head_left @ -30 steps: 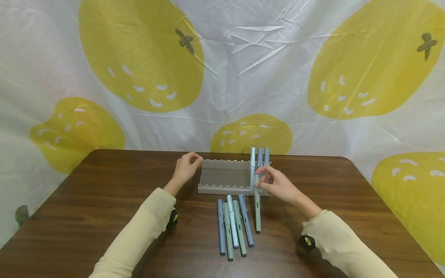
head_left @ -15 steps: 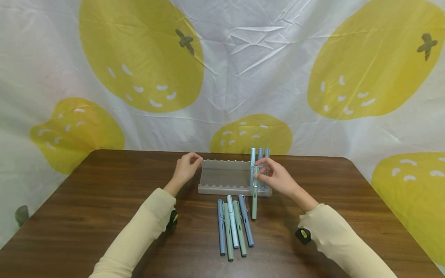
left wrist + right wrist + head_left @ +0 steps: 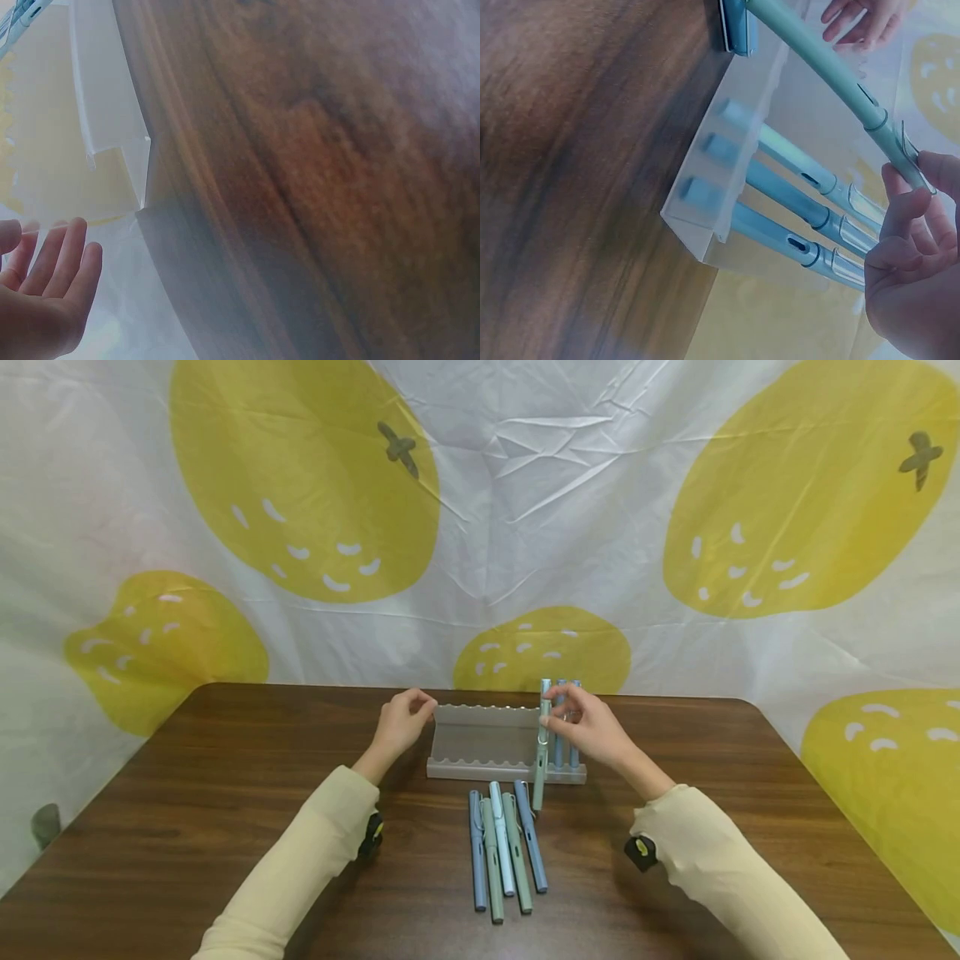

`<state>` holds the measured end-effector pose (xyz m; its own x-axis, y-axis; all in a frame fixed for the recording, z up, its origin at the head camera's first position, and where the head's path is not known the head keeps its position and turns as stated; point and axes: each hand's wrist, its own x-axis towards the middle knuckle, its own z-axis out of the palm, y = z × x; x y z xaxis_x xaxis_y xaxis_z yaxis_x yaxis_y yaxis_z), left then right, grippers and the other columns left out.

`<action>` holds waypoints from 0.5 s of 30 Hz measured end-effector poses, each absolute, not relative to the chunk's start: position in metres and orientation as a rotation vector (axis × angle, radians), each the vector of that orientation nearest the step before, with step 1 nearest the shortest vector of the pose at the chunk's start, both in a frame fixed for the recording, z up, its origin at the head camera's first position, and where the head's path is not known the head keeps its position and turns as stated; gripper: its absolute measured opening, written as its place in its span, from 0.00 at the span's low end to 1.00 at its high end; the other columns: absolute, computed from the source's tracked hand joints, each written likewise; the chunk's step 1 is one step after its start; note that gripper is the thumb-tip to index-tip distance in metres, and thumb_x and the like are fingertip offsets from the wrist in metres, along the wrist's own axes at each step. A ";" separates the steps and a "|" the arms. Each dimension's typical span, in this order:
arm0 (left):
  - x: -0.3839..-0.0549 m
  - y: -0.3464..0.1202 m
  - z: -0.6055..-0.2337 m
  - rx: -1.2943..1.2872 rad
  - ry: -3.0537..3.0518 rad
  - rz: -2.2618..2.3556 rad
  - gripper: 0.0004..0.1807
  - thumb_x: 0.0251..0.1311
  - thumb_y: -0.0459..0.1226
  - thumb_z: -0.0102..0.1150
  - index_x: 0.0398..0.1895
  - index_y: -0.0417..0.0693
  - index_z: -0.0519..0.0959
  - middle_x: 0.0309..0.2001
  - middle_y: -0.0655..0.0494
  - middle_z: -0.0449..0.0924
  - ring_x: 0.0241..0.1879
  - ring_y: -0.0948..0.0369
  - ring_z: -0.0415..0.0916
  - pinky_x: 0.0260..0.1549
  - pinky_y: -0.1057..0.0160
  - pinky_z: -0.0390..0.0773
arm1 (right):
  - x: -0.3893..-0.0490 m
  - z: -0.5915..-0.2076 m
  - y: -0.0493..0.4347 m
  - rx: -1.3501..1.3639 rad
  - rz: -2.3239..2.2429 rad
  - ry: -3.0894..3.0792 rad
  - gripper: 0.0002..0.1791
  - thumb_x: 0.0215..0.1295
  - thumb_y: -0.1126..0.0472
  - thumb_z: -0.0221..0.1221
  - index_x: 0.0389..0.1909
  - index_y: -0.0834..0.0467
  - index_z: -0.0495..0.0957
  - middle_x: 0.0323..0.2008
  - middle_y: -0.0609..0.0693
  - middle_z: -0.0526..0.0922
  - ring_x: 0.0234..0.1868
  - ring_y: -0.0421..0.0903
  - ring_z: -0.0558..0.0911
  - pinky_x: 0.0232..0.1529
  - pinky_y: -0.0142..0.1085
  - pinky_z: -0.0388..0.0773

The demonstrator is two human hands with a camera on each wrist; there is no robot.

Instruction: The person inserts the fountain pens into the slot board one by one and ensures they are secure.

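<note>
A translucent pen rack (image 3: 480, 768) with scalloped edges stands on the table. In its right end rest a light blue pen (image 3: 795, 163) and two darker blue pens (image 3: 784, 196). My left hand (image 3: 401, 722) pinches the rack's upper left corner between thumb and fingers, and the left wrist view shows that hand (image 3: 52, 292) at the rack's side edge. By its capped end, my right hand (image 3: 592, 727) pinches a green pen (image 3: 541, 768) in front of the light blue one. In the right wrist view the green pen (image 3: 832, 71) is slanted, apart from the racked pens.
Several blue, light blue and green pens (image 3: 501, 852) lie side by side on the brown wooden table (image 3: 300, 893), in front of the rack. Behind the table hangs a white cloth (image 3: 487, 527) with yellow fruit prints.
My right hand has carried the green pen up, away from me and slightly left, from beside the lying pens to the front of the rack. The left hand has stayed put.
</note>
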<state>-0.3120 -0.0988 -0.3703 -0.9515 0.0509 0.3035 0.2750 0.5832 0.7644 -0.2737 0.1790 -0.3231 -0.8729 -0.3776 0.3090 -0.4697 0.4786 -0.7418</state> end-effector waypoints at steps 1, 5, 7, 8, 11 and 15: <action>-0.312 -0.099 -0.370 -0.271 -2.566 -1.304 0.11 0.62 0.38 0.49 0.36 0.39 0.77 0.32 0.46 0.79 0.32 0.55 0.76 0.35 0.56 0.73 | -0.278 -0.326 0.180 0.748 1.350 -2.611 0.17 0.58 0.63 0.57 0.47 0.63 0.69 0.31 0.55 0.78 0.27 0.57 0.76 0.24 0.39 0.70; -0.312 -0.099 -0.370 -0.273 -2.562 -1.309 0.11 0.62 0.38 0.49 0.36 0.38 0.77 0.32 0.45 0.79 0.32 0.55 0.76 0.34 0.56 0.73 | -0.291 -0.335 0.184 0.732 1.317 -2.600 0.18 0.58 0.59 0.58 0.48 0.60 0.69 0.31 0.52 0.79 0.30 0.56 0.77 0.26 0.39 0.71; -0.312 -0.099 -0.370 -0.274 -2.557 -1.311 0.11 0.62 0.38 0.49 0.36 0.38 0.77 0.32 0.46 0.79 0.32 0.55 0.76 0.34 0.56 0.73 | -0.294 -0.336 0.185 0.727 1.328 -2.580 0.18 0.57 0.59 0.59 0.48 0.59 0.70 0.31 0.53 0.79 0.29 0.56 0.77 0.25 0.40 0.71; -0.312 -0.099 -0.370 -0.273 -2.557 -1.310 0.11 0.62 0.38 0.49 0.36 0.38 0.77 0.32 0.46 0.79 0.32 0.55 0.77 0.34 0.56 0.73 | -0.295 -0.335 0.185 0.723 1.330 -2.572 0.18 0.57 0.59 0.59 0.47 0.58 0.70 0.31 0.53 0.79 0.29 0.56 0.77 0.25 0.40 0.71; -0.312 -0.099 -0.370 -0.270 -2.553 -1.310 0.11 0.61 0.38 0.50 0.36 0.38 0.77 0.31 0.47 0.79 0.32 0.55 0.77 0.34 0.57 0.73 | -0.297 -0.333 0.185 0.715 1.322 -2.561 0.17 0.57 0.59 0.59 0.47 0.57 0.71 0.31 0.53 0.79 0.27 0.55 0.77 0.25 0.40 0.70; -0.312 -0.098 -0.370 -0.269 -2.552 -1.309 0.11 0.61 0.38 0.50 0.35 0.38 0.77 0.31 0.47 0.79 0.32 0.55 0.77 0.34 0.57 0.73 | -0.299 -0.329 0.184 0.710 1.262 -2.568 0.17 0.57 0.59 0.59 0.47 0.56 0.71 0.30 0.52 0.79 0.24 0.50 0.76 0.23 0.39 0.70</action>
